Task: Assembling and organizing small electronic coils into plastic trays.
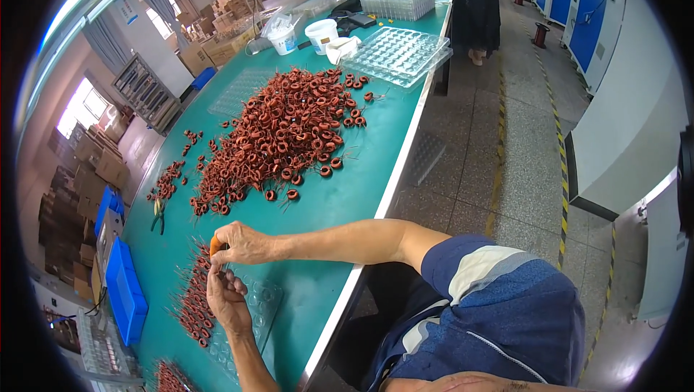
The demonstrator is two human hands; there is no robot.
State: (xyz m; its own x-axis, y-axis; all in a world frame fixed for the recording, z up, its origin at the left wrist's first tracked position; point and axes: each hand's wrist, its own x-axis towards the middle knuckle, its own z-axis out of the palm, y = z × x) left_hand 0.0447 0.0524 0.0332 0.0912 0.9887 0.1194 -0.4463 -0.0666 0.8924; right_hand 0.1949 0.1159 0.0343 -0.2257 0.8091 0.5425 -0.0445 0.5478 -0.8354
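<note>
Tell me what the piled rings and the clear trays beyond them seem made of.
Piled rings: probably copper wire windings, reddish-brown, slightly glossy, with thin wire ends sticking out; cores hidden. Clear trays: likely moulded plastic, shiny, see-through with bright highlights.

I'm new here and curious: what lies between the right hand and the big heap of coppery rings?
In the head view, only a bare strip of green tabletop lies between the right hand and the big heap.
</note>
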